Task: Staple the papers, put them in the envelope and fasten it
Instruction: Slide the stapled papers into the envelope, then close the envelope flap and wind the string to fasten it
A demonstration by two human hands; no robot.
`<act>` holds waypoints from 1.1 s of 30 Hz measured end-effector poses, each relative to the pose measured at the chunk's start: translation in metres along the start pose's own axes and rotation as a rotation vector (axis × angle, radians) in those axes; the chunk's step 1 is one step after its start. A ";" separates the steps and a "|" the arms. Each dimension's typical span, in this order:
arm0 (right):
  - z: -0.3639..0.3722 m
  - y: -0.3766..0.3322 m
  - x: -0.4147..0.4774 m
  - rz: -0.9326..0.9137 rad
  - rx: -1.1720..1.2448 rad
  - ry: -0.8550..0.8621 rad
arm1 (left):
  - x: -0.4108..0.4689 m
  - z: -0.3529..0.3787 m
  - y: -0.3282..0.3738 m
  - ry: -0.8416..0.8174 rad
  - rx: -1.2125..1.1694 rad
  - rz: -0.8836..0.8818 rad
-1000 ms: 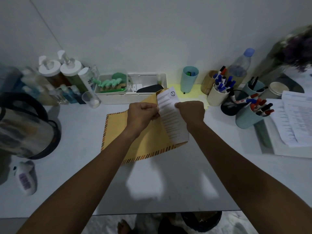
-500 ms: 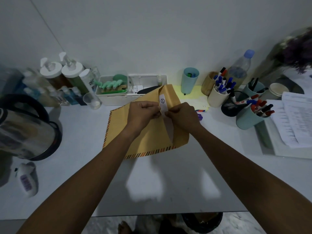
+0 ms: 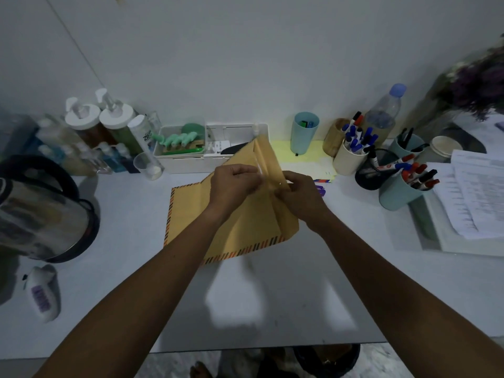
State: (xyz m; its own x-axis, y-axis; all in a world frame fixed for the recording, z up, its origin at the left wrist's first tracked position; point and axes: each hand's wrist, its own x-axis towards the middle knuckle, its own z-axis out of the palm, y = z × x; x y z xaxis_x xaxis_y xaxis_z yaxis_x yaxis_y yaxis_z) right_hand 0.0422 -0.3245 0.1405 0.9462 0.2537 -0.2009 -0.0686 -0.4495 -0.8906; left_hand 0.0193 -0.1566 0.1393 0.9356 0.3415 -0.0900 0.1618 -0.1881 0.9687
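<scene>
We pinch envelope (image 3: 240, 214) flap, left hand (image 3: 234, 184) and right hand (image 3: 300, 195) fingers clamped; crease flat just before organiser tray (image 3: 191, 159).

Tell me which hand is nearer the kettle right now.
Left. The left hand pinches the envelope at its open end, on the side toward the kettle. The right hand grips the same end from the far side, farther from the kettle.

White table (image 3: 272, 301): kettle (image 3: 41, 216) at 9, bottles (image 3: 90, 137) and tray (image 3: 210, 156) at 11, envelope (image 3: 191, 214) center, pen cups (image 3: 401, 186) and papers (image 3: 477, 197) at 2.
</scene>
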 end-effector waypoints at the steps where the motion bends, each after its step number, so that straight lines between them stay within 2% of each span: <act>1: -0.005 -0.003 0.002 -0.013 0.007 -0.033 | 0.004 -0.005 -0.003 0.056 0.089 0.055; 3: -0.020 -0.008 0.006 -0.011 -0.011 -0.124 | 0.019 -0.024 -0.008 0.162 0.192 0.116; 4: -0.028 -0.009 0.009 -0.015 -0.037 -0.181 | 0.028 -0.035 -0.012 0.136 0.200 0.086; 8: -0.047 -0.011 0.023 -0.083 -0.198 -0.469 | 0.043 -0.063 -0.021 -0.290 0.214 -0.074; 11: -0.046 -0.016 0.037 -0.134 -0.329 -0.543 | 0.039 -0.068 -0.020 -0.420 0.170 -0.078; 13: -0.041 -0.017 0.048 -0.178 -0.455 -0.484 | 0.037 -0.072 -0.024 -0.382 0.140 -0.083; 16: -0.031 -0.013 0.064 -0.195 -0.662 -0.288 | 0.032 -0.079 -0.037 -0.224 0.139 -0.119; 19: -0.019 -0.007 0.074 -0.229 -0.679 -0.093 | 0.028 -0.085 -0.056 -0.054 0.148 -0.179; 22: 0.004 -0.007 0.078 -0.314 -0.699 0.089 | 0.023 -0.091 -0.071 0.036 0.078 -0.249; 24: 0.025 -0.005 0.075 -0.302 -0.673 0.138 | 0.022 -0.097 -0.082 0.063 0.025 -0.291; 27: 0.058 0.011 0.067 -0.178 -0.535 0.196 | 0.025 -0.107 -0.104 0.081 0.006 -0.334; 30: 0.090 0.033 0.058 -0.096 -0.393 0.240 | 0.034 -0.115 -0.131 0.070 0.134 -0.307; 33: 0.117 0.050 0.051 -0.012 -0.361 0.233 | 0.040 -0.120 -0.150 0.060 0.305 -0.219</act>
State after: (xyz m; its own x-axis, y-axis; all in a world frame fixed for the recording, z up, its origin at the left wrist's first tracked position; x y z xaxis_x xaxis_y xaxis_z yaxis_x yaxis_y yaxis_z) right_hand 0.0500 -0.2339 0.0375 0.9953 0.0788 -0.0567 0.0187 -0.7291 -0.6842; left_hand -0.0051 -0.0037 0.0178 0.8496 0.4560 -0.2651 0.4508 -0.3669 0.8137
